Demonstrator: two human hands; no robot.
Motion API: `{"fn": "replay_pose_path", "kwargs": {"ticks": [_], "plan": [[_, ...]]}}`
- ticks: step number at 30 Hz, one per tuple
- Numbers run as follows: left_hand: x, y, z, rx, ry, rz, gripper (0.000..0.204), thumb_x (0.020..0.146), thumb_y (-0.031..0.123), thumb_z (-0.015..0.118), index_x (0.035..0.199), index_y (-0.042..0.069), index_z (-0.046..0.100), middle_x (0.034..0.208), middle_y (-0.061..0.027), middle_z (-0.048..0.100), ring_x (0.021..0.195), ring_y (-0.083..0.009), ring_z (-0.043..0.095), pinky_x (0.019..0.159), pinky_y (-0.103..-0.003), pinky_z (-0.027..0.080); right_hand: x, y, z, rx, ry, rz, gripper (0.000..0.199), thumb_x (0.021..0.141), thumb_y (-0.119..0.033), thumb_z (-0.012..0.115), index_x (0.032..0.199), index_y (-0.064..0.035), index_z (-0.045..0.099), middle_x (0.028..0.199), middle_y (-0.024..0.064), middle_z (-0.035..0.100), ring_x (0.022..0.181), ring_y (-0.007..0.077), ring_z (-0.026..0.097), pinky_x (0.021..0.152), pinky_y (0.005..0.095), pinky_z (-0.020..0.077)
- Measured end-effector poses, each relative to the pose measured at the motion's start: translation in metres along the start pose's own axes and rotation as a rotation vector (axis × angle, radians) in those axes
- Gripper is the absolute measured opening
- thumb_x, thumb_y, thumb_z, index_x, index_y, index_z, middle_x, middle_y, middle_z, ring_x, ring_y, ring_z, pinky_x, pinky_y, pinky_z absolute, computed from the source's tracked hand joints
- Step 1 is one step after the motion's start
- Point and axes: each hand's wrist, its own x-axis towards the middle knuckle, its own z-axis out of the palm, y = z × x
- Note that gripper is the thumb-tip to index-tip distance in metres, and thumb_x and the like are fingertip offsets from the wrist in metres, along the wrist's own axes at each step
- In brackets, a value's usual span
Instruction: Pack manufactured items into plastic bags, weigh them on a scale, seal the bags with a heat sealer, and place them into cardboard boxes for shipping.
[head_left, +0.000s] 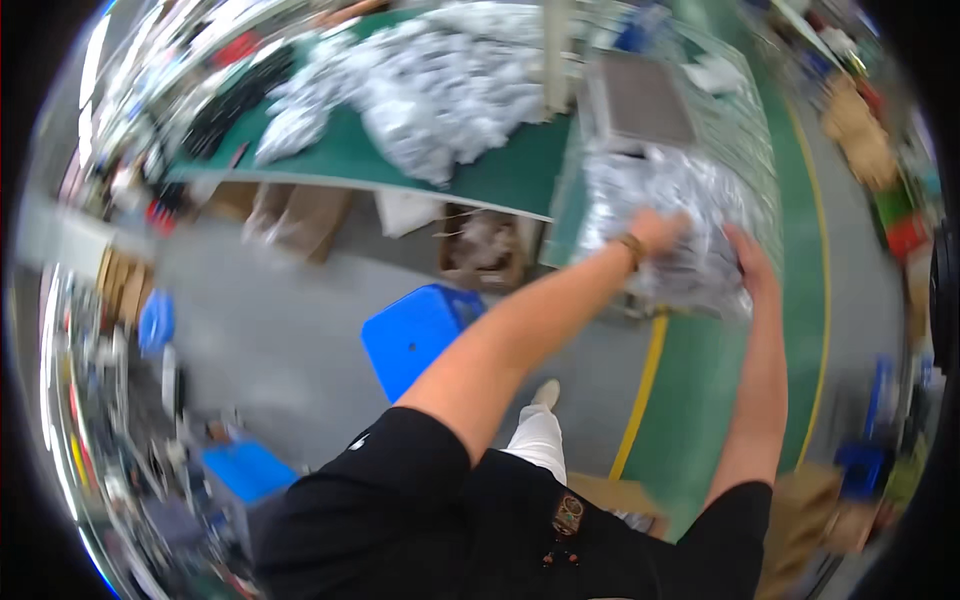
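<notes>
"Silvery film, full of creases, catches the light right of centre. Is that what the person is handling?"

"Yes, a shiny plastic bundle (697,275) in the upper right part of the frame, with both hands at it."

"How is the left hand (660,233)?"

"Over the bundle, near its middle, with a brown band (631,250) at the wrist. Its fingers are blurred; I cannot tell whether they are closed on the film."

"And the right hand (754,258)?"

"At the bundle's right edge, fingers towards the top of the frame. Whether it grips, I cannot tell either. The two hands are apart from each other."

"What lies beyond?"

"Just above the bundle, a flat-topped grey-brown object (640,100), with clear sheeting (745,135) to its right. Towards the upper left, a green counter (520,172) carries a heap of pale grey pieces (440,85), too blurred to name."

"Lower down?"

"A blue stool (412,335), left of centre, partly behind the left forearm (530,330)."
</notes>
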Motion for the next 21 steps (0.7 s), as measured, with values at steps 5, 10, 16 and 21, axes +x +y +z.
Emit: {"fn": "replay_pose_path", "kwargs": {"ticks": [5,10,16,21], "plan": [[-0.118,0.011,-0.006,-0.767,0.231,-0.140,0.061,0.076,0.038,0.067,0.117,-0.003,0.051,0.109,-0.0205,0.058,0.104,-0.0325,0.057,0.091,-0.036,0.045,-0.009,0.017,-0.040,-0.665,0.279,0.065,0.064,0.092,-0.039,0.051,0.137,0.0041,0.036,0.135,0.0196,0.044,0.124,0.0267,0.041,0.106,0.0349,0.0279],[-0.314,-0.098,0.018,-0.901,0.144,-0.425,0.045,0.082,0.032,0.064,0.114,0.002,0.057,0.107,-0.0153,0.063,0.101,-0.0236,0.060,0.088,-0.035,0.048,-0.021,0.014,0.007,-1.028,0.488,-0.636,0.064,0.090,-0.043,0.052,0.139,-0.0046,0.035,0.144,0.0252,0.029,0.134,0.0360,0.027,0.110,0.0405,0.0229],[-0.546,-0.232,0.057,-0.667,0.181,-1.018,0.047,0.079,0.039,0.065,0.107,0.001,0.062,0.102,-0.0165,0.065,0.098,-0.0261,0.062,0.086,-0.036,0.048,-0.044,0.024,0.012,-1.435,0.417,-0.507,0.057,0.090,-0.033,0.054,0.138,-0.0057,0.037,0.143,0.0233,0.031,0.132,0.0387,0.029,0.109,0.0429,0.0236],[-0.665,-0.334,0.084,-0.883,0.224,-1.026,0.046,0.079,0.039,0.065,0.105,0.001,0.063,0.099,-0.0162,0.066,0.098,-0.0254,0.062,0.086,-0.036,0.048,-0.119,-0.006,0.181,-1.016,0.685,-0.685,0.044,0.087,-0.017,0.059,0.123,0.0044,0.047,0.123,0.0214,0.051,0.116,0.0327,0.048,0.101,0.0399,0.0358]]}}
